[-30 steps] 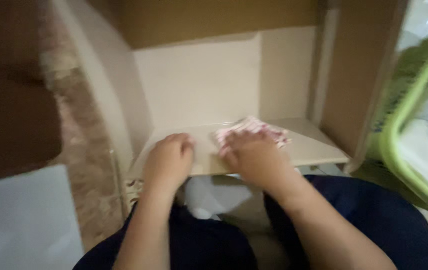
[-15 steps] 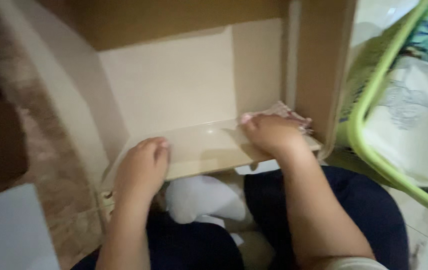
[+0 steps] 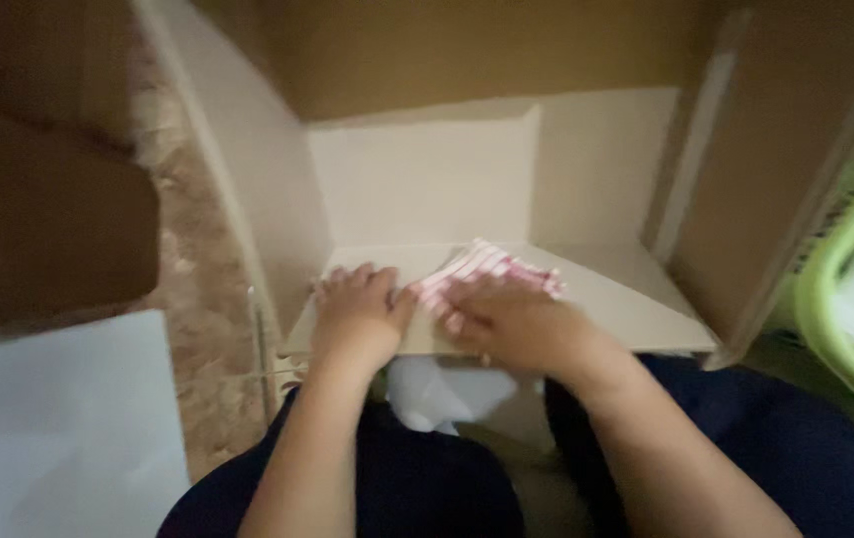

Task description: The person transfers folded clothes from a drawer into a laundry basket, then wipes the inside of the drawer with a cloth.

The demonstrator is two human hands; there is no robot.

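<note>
A pink and white striped cloth (image 3: 492,264) lies on a cream shelf board (image 3: 626,299) inside an open cabinet. My right hand (image 3: 507,319) presses flat on the cloth's near part, fingers spread over it. Close beside it, my left hand (image 3: 357,314) rests palm down on the shelf's front left, its fingers touching the cloth's left edge. Both forearms reach forward over my dark blue trousers (image 3: 746,438).
The cabinet has cream inner walls (image 3: 417,179) and a brown side panel (image 3: 796,149) on the right. A green basket (image 3: 846,289) stands at the right edge. Something white (image 3: 437,394) lies below the shelf between my knees. A white sheet (image 3: 58,428) covers the mottled floor at left.
My right hand has slid the striped cloth from the shelf's right end back toward the middle. My left hand has shifted right until it meets the cloth. The camera has swung left.
</note>
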